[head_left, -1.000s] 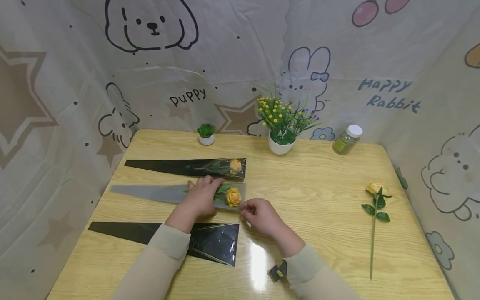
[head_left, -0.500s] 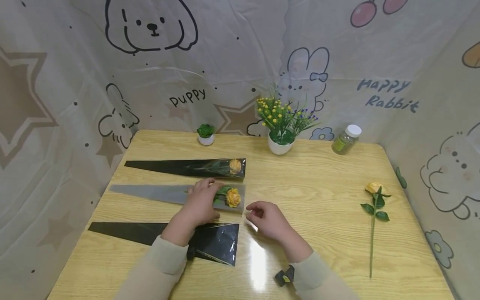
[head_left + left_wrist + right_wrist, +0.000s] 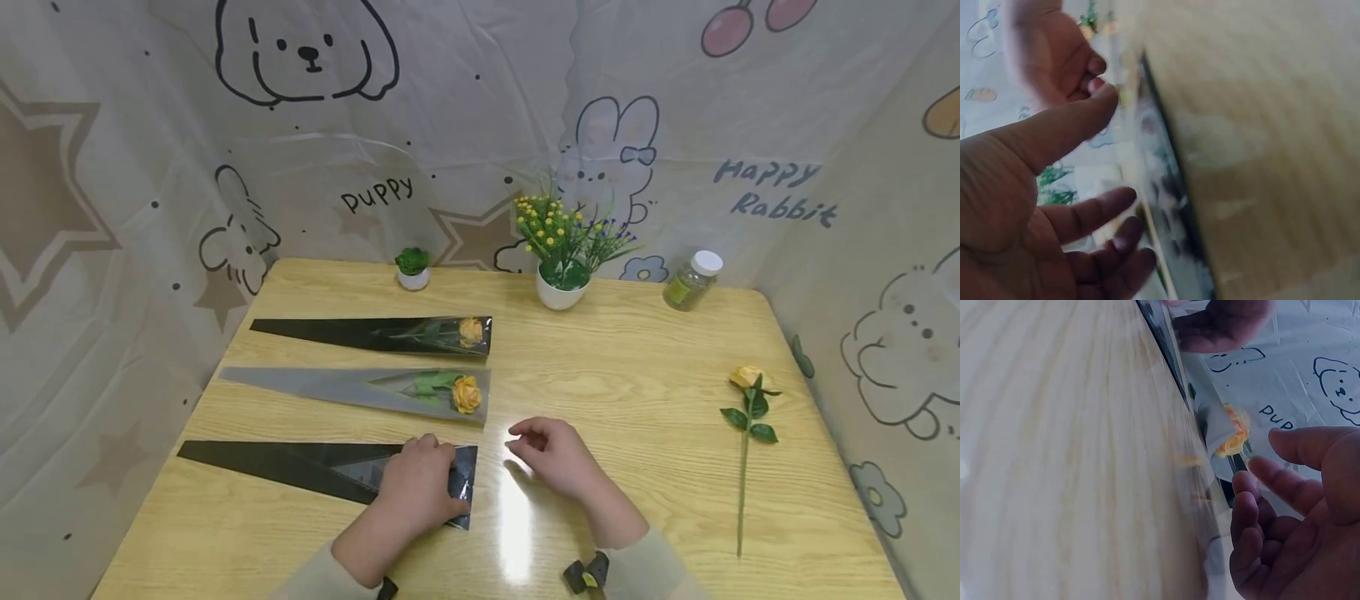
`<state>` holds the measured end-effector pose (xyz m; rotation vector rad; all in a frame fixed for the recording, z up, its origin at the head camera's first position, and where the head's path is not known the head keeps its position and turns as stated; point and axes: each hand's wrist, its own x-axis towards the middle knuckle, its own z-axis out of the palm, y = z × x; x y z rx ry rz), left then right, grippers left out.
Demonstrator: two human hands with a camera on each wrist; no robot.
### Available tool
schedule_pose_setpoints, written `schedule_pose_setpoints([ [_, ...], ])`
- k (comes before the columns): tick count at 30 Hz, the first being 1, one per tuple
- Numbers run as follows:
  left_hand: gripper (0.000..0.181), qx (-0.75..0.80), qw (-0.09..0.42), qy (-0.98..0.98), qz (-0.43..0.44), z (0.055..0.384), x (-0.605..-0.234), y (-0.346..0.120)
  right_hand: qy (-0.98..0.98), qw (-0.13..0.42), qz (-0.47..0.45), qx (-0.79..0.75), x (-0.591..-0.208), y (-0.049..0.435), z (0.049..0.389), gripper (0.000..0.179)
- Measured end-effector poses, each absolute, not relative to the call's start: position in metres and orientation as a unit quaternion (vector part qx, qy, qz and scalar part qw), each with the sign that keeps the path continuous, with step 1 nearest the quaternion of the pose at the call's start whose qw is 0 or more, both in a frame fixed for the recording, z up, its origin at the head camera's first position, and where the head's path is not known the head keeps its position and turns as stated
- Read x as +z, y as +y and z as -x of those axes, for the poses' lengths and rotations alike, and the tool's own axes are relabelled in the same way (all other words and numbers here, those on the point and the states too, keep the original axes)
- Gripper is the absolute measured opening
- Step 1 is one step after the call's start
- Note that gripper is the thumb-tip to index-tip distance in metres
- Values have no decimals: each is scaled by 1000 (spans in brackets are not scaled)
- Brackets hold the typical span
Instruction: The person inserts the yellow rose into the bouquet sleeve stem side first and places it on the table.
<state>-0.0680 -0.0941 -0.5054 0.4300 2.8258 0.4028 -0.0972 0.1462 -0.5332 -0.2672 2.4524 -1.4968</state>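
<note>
My left hand (image 3: pixel 420 483) is over the wide end of the nearest black flower sleeve (image 3: pixel 262 462), which lies flat with no flower showing in it. In the left wrist view its thumb and fingers (image 3: pixel 1100 212) are spread apart, with nothing gripped between them. Just right of the sleeve's end hovers my right hand (image 3: pixel 558 458), fingers loosely curled and holding nothing. Behind them lies a grey translucent sleeve (image 3: pixel 300 386) with a yellow rose (image 3: pixel 467 394) inside. Farther back, another black sleeve (image 3: pixel 322 335) contains an orange-yellow rose (image 3: pixel 471 332).
A loose yellow rose (image 3: pixel 747 377) with a long stem lies at the right. Along the back edge stand a small potted succulent (image 3: pixel 412 262), a white pot (image 3: pixel 561 296) of yellow and purple flowers, and a white-capped jar (image 3: pixel 690 283). Printed cloth (image 3: pixel 480 125) surrounds the table.
My left hand has left the grey sleeve and come forward onto the nearest black one. My right hand has let go of the grey sleeve's corner and drawn back toward the right.
</note>
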Motion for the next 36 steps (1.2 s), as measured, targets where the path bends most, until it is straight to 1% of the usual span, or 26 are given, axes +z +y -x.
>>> schedule_pose_setpoints([
  [3, 69, 122, 136, 973, -142, 68, -509, -90, 839, 138, 98, -518, -531, 145, 94, 18],
  [5, 69, 113, 137, 974, -144, 69, -510, -87, 839, 145, 100, -514, -530, 143, 92, 15],
  [10, 53, 89, 131, 976, -149, 70, -511, -81, 841, 162, 111, -503, -532, 136, 87, 12],
  [16, 28, 98, 121, 979, -133, 72, -513, -81, 841, 172, 138, -495, -534, 128, 82, 10],
  [22, 18, 170, 119, 972, -107, 71, -504, -80, 831, 176, 157, -503, -535, 120, 80, 15],
  [26, 16, 203, 97, 968, -111, 67, -497, -77, 825, 165, 168, -513, -535, 115, 79, 19],
  [32, 27, 232, 76, 961, -126, 61, -493, -75, 813, 145, 167, -539, -536, 112, 78, 14],
  [34, 26, 244, 60, 960, -124, 61, -494, -75, 808, 141, 167, -547, -536, 112, 77, 12],
  [36, 20, 268, 30, 956, -120, 62, -494, -76, 809, 134, 164, -548, -535, 112, 77, 11],
])
